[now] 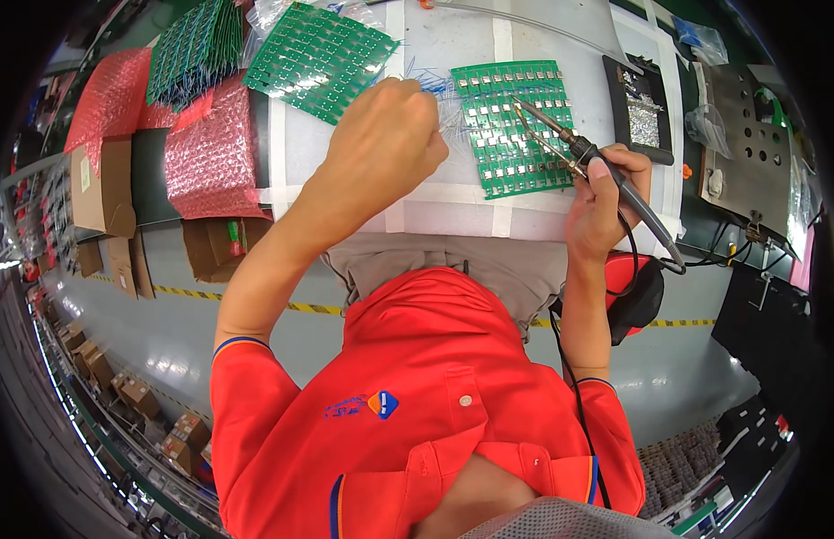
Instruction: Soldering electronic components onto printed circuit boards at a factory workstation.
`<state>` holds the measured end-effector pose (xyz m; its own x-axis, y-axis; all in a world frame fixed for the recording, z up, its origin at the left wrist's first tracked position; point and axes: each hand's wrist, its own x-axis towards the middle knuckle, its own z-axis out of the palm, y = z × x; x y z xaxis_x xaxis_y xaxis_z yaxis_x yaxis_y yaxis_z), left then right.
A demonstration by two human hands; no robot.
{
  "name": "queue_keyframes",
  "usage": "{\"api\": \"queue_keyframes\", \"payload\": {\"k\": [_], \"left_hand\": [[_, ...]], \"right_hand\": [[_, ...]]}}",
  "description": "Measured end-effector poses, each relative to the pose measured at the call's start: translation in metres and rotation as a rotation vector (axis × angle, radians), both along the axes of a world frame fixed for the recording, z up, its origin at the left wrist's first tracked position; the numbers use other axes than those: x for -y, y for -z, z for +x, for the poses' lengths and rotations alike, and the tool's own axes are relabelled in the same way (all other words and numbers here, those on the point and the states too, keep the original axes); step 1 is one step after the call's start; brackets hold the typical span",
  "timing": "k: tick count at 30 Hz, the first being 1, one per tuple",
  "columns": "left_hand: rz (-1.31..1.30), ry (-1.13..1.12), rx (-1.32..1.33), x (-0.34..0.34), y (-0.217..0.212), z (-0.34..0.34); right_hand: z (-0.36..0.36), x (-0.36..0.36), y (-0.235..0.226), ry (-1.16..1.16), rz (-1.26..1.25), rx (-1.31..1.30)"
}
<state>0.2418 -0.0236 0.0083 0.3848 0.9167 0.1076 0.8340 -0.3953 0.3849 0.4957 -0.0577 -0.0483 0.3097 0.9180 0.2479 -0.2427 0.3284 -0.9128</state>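
My right hand [605,193] grips a soldering iron [625,187] with a dark grey handle. Its tip lies over a green circuit board panel [511,148] that carries rows of small silver parts. A thin metal rod runs close below the iron's tip; whether it belongs to the iron, I cannot tell. My left hand [390,135] is closed, back of the hand up, left of that panel; its fingertips and anything in them are hidden. Thin blue wires [428,79] lie just beyond it. Another green panel [318,58] lies at the far left of the work surface, close to the left hand.
A black tray [622,117] of small silver pieces stands on the right. On the left are a stack of green panels [197,49], pink bubble wrap [210,157] and a cardboard box [104,189]. The iron's black cord [634,260] hangs beside my right forearm.
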Motion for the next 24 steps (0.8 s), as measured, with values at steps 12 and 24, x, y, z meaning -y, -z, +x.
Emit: {"api": "queue_keyframes", "payload": {"k": [12,24], "left_hand": [[-0.115,-0.018,0.357,-0.004,-0.012,-0.014],[-0.017,-0.02,0.522,0.008,-0.002,-0.022]], "right_hand": [[0.001,0.0,0.0,-0.006,0.001,0.033],[0.001,-0.001,0.001,-0.017,0.01,0.014]]}}
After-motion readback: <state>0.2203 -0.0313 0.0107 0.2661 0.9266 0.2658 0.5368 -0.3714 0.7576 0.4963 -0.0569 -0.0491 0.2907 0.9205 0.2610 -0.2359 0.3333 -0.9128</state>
